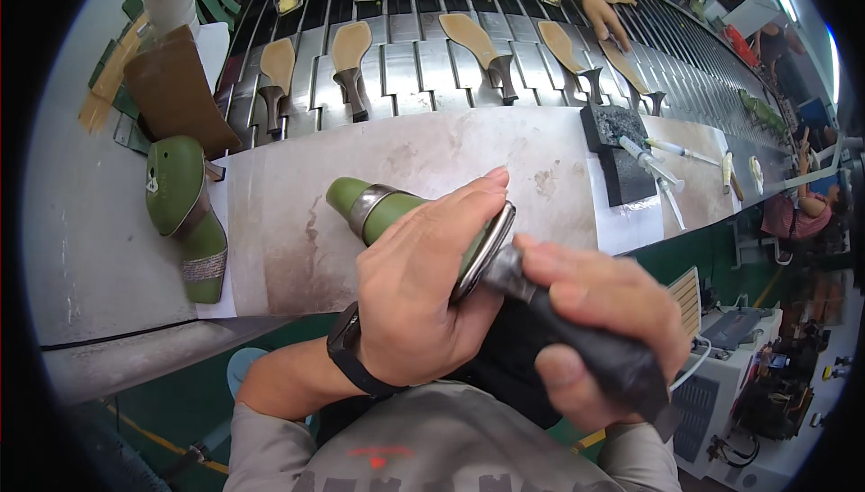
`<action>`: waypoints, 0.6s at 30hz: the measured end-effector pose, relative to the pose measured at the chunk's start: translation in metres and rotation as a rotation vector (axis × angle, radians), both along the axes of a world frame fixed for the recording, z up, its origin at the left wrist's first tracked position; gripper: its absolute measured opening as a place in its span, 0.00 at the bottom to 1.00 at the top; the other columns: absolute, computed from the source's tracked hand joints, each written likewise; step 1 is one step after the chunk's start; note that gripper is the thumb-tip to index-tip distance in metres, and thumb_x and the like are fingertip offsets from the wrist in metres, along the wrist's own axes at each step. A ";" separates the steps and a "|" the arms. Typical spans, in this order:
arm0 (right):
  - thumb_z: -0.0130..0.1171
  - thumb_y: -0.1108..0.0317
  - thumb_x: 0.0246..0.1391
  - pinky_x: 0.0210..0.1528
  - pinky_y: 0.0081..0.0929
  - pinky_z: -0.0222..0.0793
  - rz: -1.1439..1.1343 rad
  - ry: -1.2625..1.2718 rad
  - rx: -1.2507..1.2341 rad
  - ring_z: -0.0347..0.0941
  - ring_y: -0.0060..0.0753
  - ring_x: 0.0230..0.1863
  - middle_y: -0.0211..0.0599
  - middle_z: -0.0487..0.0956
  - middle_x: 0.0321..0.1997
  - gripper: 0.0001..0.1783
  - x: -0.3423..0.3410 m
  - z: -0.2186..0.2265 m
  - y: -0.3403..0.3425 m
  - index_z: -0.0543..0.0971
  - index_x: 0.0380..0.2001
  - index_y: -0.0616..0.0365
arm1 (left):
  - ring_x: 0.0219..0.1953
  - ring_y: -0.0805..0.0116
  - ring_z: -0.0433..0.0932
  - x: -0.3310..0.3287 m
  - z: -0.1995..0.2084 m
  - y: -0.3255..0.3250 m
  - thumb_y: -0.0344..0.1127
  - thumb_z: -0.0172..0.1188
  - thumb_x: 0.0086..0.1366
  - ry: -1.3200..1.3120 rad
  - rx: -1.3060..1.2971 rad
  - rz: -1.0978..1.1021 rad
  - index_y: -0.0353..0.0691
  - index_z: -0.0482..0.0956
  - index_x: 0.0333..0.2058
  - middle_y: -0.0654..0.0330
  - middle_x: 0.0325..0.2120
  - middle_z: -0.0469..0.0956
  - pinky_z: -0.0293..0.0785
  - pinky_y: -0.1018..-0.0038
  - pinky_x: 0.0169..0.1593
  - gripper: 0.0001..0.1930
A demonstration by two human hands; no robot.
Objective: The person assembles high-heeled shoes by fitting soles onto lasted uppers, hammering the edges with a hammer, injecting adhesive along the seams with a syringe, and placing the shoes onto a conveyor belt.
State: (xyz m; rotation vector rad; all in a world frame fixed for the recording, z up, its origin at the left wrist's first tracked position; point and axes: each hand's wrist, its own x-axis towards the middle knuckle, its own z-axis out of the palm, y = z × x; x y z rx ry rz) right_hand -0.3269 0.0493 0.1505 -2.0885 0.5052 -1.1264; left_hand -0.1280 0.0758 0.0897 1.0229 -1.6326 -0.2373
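My left hand [419, 280] is wrapped round a green shoe last [341, 195], held tilted above the work surface. A dark metallic strap [368, 207] runs across the last, and a shiny metallic band [487, 250] rims its end nearest my right hand. Closed round a black-wrapped hand tool [595, 348], my right hand [622, 303] is blurred by motion. The tool's greyish head is at or close to the metallic band; I cannot tell whether they touch. My left palm hides the middle of the last.
Another green last [177, 186] with straps lies at the left, by a brown board [176, 91]. A black block [622, 154] and several syringes [662, 163] are at the right. Beyond, heeled tan soles [351, 46] lie on a slatted conveyor [396, 59], where another person's hand [602, 19] reaches in.
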 end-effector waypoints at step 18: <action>0.72 0.68 0.59 0.60 0.59 0.81 0.264 0.008 0.188 0.81 0.72 0.58 0.64 0.82 0.53 0.22 0.022 -0.004 0.028 0.77 0.51 0.68 | 0.54 0.36 0.85 0.010 -0.049 0.063 0.23 0.67 0.65 -0.011 -0.273 0.124 0.27 0.68 0.59 0.29 0.53 0.81 0.78 0.42 0.62 0.26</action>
